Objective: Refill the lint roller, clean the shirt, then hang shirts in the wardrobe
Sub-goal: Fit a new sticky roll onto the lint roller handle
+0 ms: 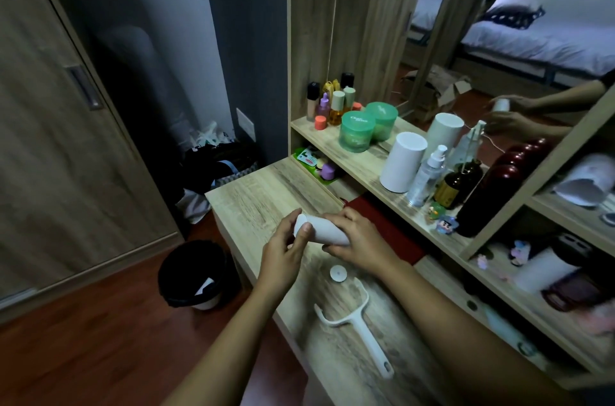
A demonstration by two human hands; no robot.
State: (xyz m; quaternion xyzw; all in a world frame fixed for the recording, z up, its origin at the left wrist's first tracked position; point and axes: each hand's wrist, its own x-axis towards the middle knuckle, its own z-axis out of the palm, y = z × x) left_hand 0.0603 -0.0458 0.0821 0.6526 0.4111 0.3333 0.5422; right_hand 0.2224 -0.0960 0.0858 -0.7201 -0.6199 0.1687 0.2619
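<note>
Both my hands hold a white lint roll [322, 228] above the wooden desk [253, 196]. My right hand [357, 240] wraps around its right part. My left hand [285, 247] pinches its left end with thumb and fingers. The white lint roller handle [361, 330], with its empty forked frame, lies flat on the desk nearer to me. A small round white cap [337, 272] rests on the desk between the handle and my hands. No shirt is in view.
A black waste bin [196, 274] stands on the floor left of the desk. Wardrobe doors [66, 139] fill the left. Green jars [356, 132], a white cylinder [402, 162] and bottles [427, 174] crowd the shelf below a mirror [499, 32]. Bags [216, 156] lie in the corner.
</note>
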